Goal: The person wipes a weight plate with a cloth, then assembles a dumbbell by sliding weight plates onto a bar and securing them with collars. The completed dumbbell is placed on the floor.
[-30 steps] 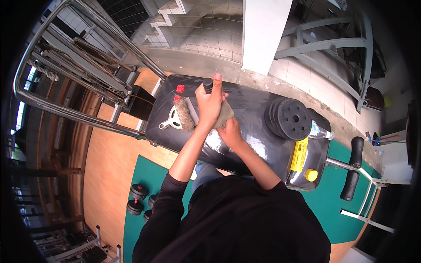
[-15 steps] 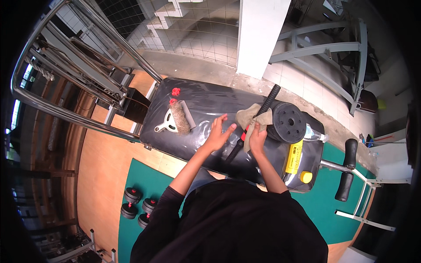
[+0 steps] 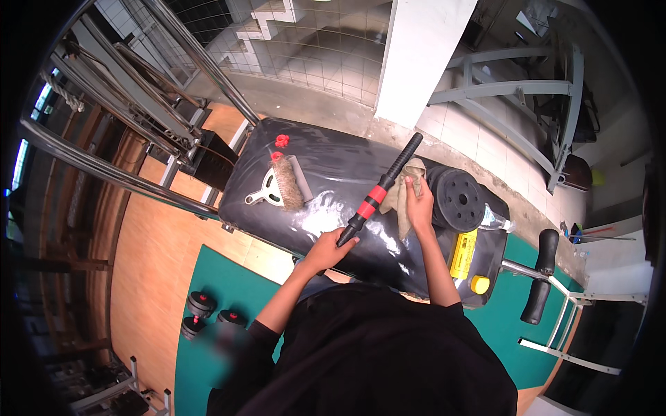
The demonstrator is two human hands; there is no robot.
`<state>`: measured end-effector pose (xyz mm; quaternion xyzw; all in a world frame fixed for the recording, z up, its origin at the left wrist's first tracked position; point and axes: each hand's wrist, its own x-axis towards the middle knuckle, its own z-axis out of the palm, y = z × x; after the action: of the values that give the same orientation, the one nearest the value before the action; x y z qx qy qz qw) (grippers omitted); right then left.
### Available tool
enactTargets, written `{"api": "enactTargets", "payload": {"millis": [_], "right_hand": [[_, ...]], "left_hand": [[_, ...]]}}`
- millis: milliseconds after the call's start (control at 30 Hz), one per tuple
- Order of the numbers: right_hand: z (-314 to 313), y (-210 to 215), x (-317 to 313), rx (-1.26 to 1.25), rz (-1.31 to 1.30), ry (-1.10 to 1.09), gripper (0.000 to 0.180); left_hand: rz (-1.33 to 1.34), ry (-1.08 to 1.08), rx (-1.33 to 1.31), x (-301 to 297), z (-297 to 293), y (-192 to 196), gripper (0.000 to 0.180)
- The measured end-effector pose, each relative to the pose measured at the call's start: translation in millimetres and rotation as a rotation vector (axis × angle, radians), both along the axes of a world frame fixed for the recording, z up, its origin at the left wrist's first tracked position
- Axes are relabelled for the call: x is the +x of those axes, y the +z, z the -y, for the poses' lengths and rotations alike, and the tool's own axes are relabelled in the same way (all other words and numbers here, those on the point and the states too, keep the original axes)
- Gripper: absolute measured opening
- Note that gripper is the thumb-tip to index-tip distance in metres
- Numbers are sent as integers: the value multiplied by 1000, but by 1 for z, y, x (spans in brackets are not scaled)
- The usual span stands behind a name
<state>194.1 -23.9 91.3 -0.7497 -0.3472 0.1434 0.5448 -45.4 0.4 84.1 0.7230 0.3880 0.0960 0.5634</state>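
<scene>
My left hand (image 3: 326, 252) is closed around the lower end of a dumbbell bar (image 3: 374, 200), which has black threaded ends and a red-and-black middle. The bar slants up to the right over the black padded bench (image 3: 257, 208). In my right hand (image 3: 419, 206) is a beige cloth (image 3: 394, 201), bunched in the fingers beside the bar and hanging down. Stacked black weight plates (image 3: 459, 201) lie just right of that hand. A scrubbing brush (image 3: 286, 182) with a pale handle rests on the bench's left part, near red collar nuts (image 3: 281, 141).
A yellow bottle (image 3: 464, 254), a yellow round cap (image 3: 479, 284) and a clear plastic bottle (image 3: 494, 220) lie at the bench's right end. Dumbbells (image 3: 201, 304) sit on the green mat (image 3: 208, 270). Metal gym frames (image 3: 125, 179) stand at left, and a white pillar (image 3: 420, 59) beyond.
My left hand has moved down from open air and taken hold of the bar's lower end. The cloth, wrapped on the bar before, has come off to its right with my right hand.
</scene>
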Motion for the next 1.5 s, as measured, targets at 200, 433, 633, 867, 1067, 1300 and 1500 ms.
{"api": "enactTargets", "payload": {"millis": [200, 433, 633, 867, 1067, 1300, 1500], "right_hand": [[-10, 53, -36, 88, 403, 198, 31], [-16, -6, -68, 405, 933, 894, 23], [-50, 15, -65, 570, 1003, 1054, 25], [-62, 16, -52, 579, 1114, 1212, 24], [-63, -7, 4, 353, 1041, 1063, 18], [-57, -31, 35, -27, 956, 656, 24], [-59, -37, 37, -11, -388, 154, 52]], "left_hand": [[-149, -3, 141, -36, -9, 6, 32], [-105, -65, 379, -51, 6, 41, 22], [-113, -22, 459, -63, -2, 39, 22], [-195, 36, 315, -83, 12, 48, 23], [-205, 24, 89, -111, 36, 60, 23], [-266, 20, 7, -121, 44, 55, 25], [35, 210, -233, -134, 43, 27, 40]]}}
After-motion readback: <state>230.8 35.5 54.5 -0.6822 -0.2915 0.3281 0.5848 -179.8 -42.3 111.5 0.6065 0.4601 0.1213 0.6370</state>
